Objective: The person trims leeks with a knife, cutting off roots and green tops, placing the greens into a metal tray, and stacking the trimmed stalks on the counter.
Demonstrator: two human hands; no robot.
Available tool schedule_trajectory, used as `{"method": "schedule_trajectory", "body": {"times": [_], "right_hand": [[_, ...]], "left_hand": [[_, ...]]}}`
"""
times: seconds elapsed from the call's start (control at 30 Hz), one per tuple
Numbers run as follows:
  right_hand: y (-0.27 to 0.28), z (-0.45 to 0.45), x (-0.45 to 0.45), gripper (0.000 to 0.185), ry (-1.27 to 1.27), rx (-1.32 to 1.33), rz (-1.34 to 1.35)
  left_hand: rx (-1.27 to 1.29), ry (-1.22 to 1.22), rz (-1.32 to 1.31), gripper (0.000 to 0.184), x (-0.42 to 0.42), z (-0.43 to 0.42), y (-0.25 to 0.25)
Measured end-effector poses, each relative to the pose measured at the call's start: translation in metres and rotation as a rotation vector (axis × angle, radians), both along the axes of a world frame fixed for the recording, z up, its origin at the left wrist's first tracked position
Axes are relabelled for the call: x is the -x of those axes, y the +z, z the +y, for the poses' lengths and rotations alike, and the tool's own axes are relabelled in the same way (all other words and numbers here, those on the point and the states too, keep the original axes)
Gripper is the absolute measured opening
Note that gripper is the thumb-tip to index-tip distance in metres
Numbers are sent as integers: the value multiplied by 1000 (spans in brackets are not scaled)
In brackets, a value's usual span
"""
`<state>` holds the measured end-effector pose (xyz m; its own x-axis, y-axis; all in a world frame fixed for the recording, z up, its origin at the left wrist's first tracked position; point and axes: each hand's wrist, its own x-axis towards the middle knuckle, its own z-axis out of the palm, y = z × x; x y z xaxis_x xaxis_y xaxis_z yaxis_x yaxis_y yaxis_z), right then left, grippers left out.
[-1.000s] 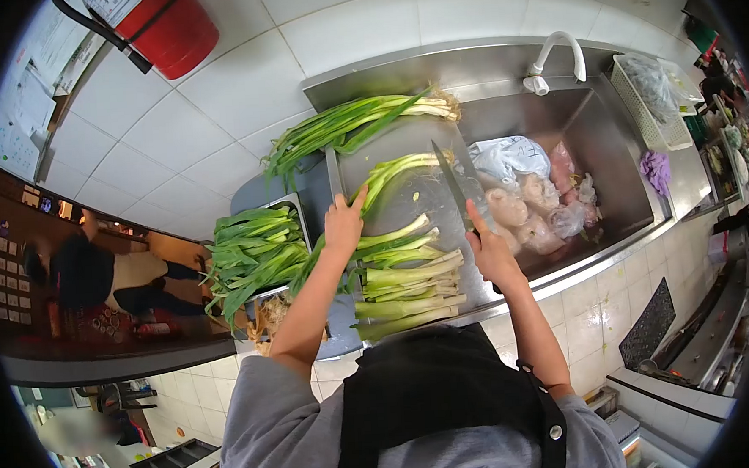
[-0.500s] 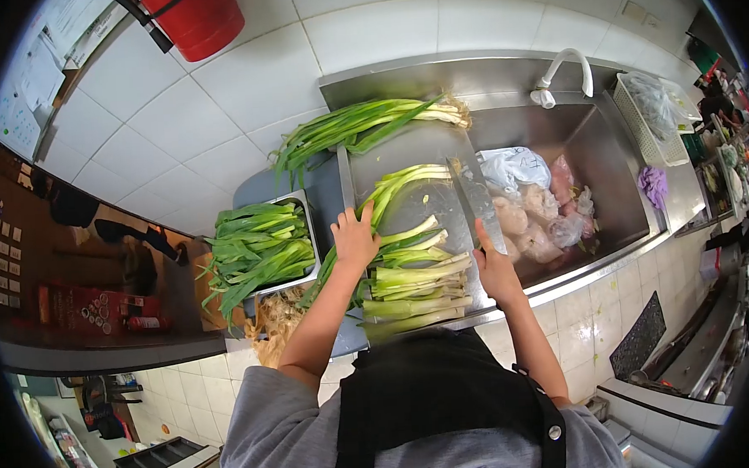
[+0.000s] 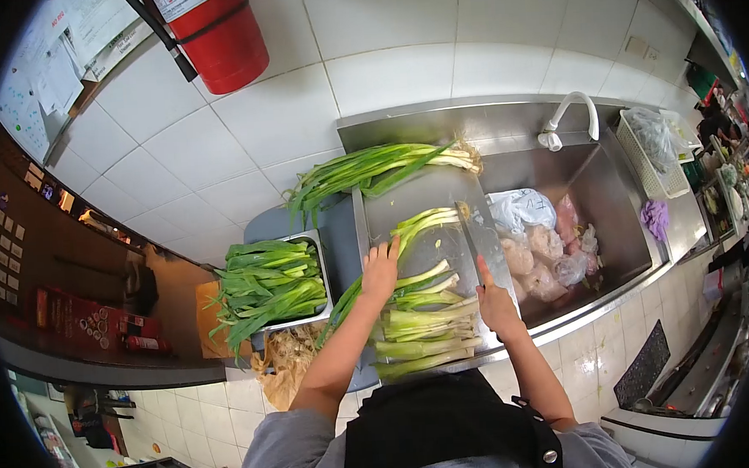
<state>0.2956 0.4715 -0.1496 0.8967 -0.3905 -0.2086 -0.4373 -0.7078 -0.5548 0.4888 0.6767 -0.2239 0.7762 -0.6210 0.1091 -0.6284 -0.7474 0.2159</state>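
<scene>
My left hand (image 3: 381,272) presses on a bunch of green onions (image 3: 425,223) lying on the steel counter (image 3: 431,180). In my right hand (image 3: 497,306) is a knife (image 3: 471,242), its blade at the root ends of that bunch. Cut green onions and thick white stalks (image 3: 427,341) lie in rows nearer my body. Behind, along the back of the counter, rests a rooted bunch (image 3: 380,170). Left of my left hand, green leaves (image 3: 267,286) fill a metal tray (image 3: 322,271).
The sink (image 3: 611,221) at right holds bagged items (image 3: 540,251) beneath a white faucet (image 3: 572,118). A plastic basket (image 3: 652,164) and purple cloth (image 3: 655,219) are beyond it. Brown roots or peelings (image 3: 284,362) lie below the tray. A fire extinguisher (image 3: 220,43) hangs upper left.
The view has tilted, so the counter appears lower. The knife blade has moved from right of the bunch to its root ends. A person seen at left earlier is out of view.
</scene>
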Motion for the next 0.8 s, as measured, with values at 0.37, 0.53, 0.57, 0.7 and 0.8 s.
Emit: {"method": "schedule_trajectory", "body": {"times": [0.37, 0.53, 0.57, 0.7, 0.8], "right_hand": [[-35, -28, -38, 74, -16, -81, 58], [-37, -52, -16, 74, 75, 45, 66], [-30, -52, -8, 73, 77, 85, 66], [3, -35, 17, 69, 94, 99, -109], [50, -5, 20, 67, 251, 76, -85]], "left_hand": [[-36, 57, -112, 75, 4, -4, -10], [3, 243, -77, 84, 10, -11, 2], [-19, 255, -42, 89, 10, -8, 8], [-135, 267, 128, 92, 0, -5, 8], [-152, 325, 23, 61, -9, -15, -17]]}}
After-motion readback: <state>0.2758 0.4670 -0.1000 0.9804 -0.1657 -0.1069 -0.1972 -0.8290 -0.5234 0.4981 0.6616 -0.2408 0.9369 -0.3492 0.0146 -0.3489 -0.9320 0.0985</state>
